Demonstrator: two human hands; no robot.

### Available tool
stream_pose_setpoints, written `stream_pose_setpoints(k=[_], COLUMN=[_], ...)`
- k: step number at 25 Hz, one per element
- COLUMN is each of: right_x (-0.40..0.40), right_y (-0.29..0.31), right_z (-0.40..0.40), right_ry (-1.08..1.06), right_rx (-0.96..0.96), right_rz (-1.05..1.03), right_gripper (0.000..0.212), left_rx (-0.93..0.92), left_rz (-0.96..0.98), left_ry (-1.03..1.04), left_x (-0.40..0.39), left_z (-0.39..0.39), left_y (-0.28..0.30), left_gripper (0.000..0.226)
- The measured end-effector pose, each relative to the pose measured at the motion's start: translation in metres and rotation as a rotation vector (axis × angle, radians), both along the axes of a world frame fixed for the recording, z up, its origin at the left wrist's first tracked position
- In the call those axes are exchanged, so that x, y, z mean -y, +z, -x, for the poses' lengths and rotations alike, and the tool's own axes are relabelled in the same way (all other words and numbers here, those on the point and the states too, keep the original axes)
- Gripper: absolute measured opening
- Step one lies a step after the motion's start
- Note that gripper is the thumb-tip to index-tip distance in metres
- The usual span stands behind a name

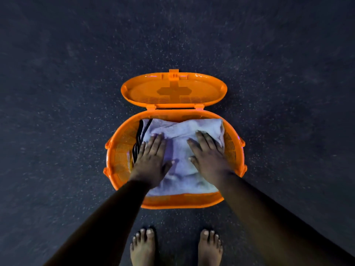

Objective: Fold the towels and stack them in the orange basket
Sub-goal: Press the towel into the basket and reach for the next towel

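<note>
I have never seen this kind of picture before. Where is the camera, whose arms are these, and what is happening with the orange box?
There is no machine here. The single picture comes from a camera worn on a person's head, looking down, so the arms and the bare feet are that person's own. On the dark speckled floor stands an orange basket with its hinged lid swung open, away from the person. Inside lies a folded white towel; something with dark stripes shows beside it on the left. The left hand and the right hand lie flat on the towel with straight fingers, pressing it down. Neither hand grips anything.
</note>
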State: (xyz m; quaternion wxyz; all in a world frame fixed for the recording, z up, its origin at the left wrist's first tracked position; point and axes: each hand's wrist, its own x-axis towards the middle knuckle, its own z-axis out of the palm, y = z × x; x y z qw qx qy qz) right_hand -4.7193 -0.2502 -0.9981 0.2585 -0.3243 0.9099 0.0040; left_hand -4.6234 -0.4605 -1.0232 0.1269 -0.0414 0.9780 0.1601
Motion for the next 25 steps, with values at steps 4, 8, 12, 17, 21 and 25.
stream_pose_setpoints(k=[4, 8, 12, 17, 21, 25], right_x=[0.009, 0.003, 0.003, -0.004, 0.007, 0.004], right_y=[-0.063, -0.108, -0.082, -0.069, -0.111, -0.114], right_z=[0.016, 0.023, 0.011, -0.026, -0.019, -0.009], right_ry=[-0.131, -0.160, -0.061, 0.124, 0.005, -0.005], right_rx=[0.069, 0.108, -0.054, -0.163, -0.027, 0.064], right_rz=[-0.051, 0.015, -0.014, -0.064, -0.089, -0.085], right_gripper=[0.072, 0.074, 0.094, 0.139, 0.152, 0.146], left_rx=[0.110, 0.139, 0.014, 0.019, 0.153, 0.215], left_rz=[-0.008, 0.031, 0.043, 0.113, 0.099, 0.048], left_ry=[0.146, 0.164, 0.120, -0.201, -0.191, -0.178], left_x=[-0.008, -0.012, -0.012, 0.004, 0.001, 0.006], left_z=[0.026, 0.019, 0.008, -0.029, -0.016, -0.007], left_y=[-0.054, -0.094, -0.072, -0.062, -0.097, -0.100], left_gripper=[0.088, 0.087, 0.091, 0.122, 0.129, 0.131])
